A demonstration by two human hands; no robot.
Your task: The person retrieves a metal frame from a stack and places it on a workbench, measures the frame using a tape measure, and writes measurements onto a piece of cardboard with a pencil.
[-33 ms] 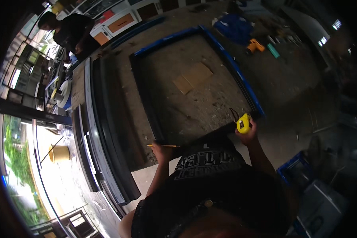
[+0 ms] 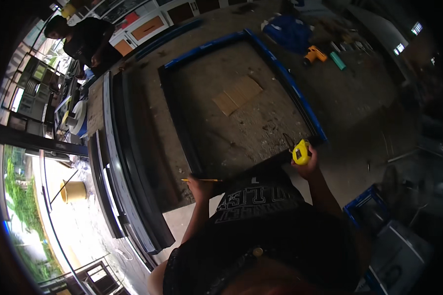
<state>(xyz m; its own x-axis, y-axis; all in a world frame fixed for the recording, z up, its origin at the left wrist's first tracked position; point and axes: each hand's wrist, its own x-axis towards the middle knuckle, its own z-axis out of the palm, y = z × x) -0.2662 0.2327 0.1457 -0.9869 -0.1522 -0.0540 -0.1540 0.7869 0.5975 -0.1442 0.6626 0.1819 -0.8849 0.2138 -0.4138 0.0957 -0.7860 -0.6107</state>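
A large rectangular frame [image 2: 178, 114], dark with blue covering on its far and right sides, lies flat in front of me. At its near left corner is my left hand [image 2: 200, 190], closed around a yellow pencil [image 2: 210, 180] that points sideways. The hand rests at or just over the frame's near edge; contact is hard to make out. My right hand [image 2: 308, 166] grips a yellow tape measure [image 2: 300, 153] by the frame's near right corner. A dark strap hangs from the tape measure. No blade is visibly pulled out.
Inside the frame lies a piece of cardboard [image 2: 237, 95]. Long dark profiles [image 2: 128, 162] are stacked along the left. An orange power drill [image 2: 315, 55], a teal cylinder [image 2: 337, 60] and a blue cloth [image 2: 288, 33] lie at the far right. Another person [image 2: 91, 42] stands at the far left.
The view has shifted very slightly. The tape measure looks turned a little in my right hand; both hands keep their hold and place.
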